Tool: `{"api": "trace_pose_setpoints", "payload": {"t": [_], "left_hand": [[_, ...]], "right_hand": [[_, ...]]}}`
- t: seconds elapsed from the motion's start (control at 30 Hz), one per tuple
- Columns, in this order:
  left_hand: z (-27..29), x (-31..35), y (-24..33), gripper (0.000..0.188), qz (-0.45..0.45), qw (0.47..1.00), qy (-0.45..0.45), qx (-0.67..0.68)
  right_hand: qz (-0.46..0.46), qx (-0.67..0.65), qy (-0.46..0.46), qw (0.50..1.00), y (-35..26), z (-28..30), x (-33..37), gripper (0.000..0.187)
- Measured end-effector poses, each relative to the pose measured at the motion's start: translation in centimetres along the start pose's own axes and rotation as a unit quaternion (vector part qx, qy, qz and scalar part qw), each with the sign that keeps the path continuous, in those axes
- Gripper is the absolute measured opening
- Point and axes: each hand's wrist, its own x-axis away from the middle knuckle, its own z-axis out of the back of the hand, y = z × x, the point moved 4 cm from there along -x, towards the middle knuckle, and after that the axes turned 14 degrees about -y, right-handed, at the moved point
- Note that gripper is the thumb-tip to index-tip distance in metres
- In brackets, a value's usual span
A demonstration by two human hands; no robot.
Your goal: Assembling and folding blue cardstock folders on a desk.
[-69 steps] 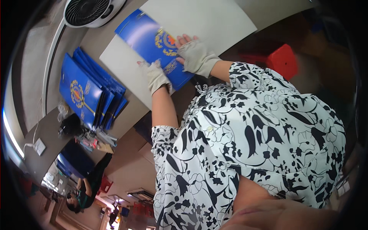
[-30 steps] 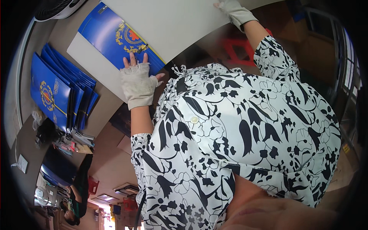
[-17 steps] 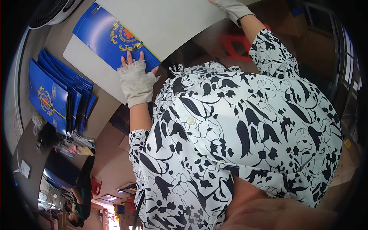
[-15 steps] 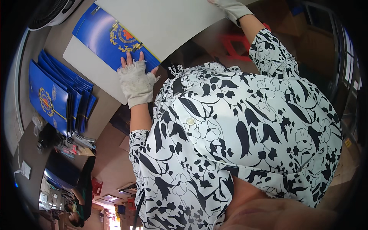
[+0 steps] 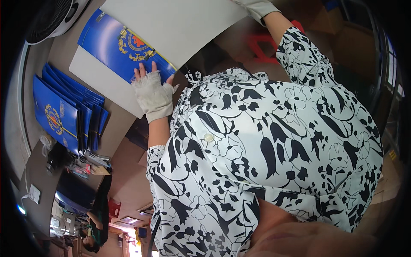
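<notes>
My left hand [image 5: 155,95], in a worn pale fingerless glove, lies with fingers spread on the lower edge of a glossy blue printed cover [image 5: 107,49] with a gold and red emblem. The cover lies flat, with a white sheet [image 5: 171,25] along its far right side and a second white sheet [image 5: 96,79] sticking out on its near left side. At the top edge of the view, my right hand [image 5: 259,7], also gloved, is at the right end of the larger white sheet; its fingers are mostly out of view.
A fanned stack of blue folders [image 5: 60,113] stands on the grey table [image 5: 109,109] at left. Beyond are a fan [image 5: 55,23], small tools and bits [image 5: 81,162], and a white box-like socket [image 5: 35,194]. A red stool [image 5: 262,47] is at right; another person [image 5: 96,227] is at lower left.
The view has shifted slightly. The blue cover and my left hand keep the same place relative to each other, the hand's fingers still spread on it; my right hand shows a little less.
</notes>
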Motion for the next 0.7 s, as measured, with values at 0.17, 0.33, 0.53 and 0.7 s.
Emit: {"api": "trace_pose_setpoints", "payload": {"t": [0.17, 0.33, 0.53, 0.7], "left_hand": [[-0.1, 1.5, -1.5, 0.08, 0.014, 0.996, 0.064, 0.065], [-1.6, 3.4, -3.7, 0.048, 0.135, 0.771, 0.168, 0.6], [-4.9, 8.4, -11.8, 0.036, 0.224, 0.731, 0.286, 0.578], [-4.0, 9.8, -11.6, 0.051, 0.275, 0.601, 0.316, 0.681]], "right_hand": [[0.0, 0.02, -0.016, 1.0, -1.0, -0.3, 0.3, 0.048], [-0.045, 0.099, -0.022, 0.994, -2.4, 0.0, 1.1, 0.04], [-0.054, 0.062, -0.019, 0.996, -2.1, -0.5, 1.1, 0.037], [-0.035, 0.018, -0.013, 0.999, -1.5, 0.3, 0.7, 0.038]]}}
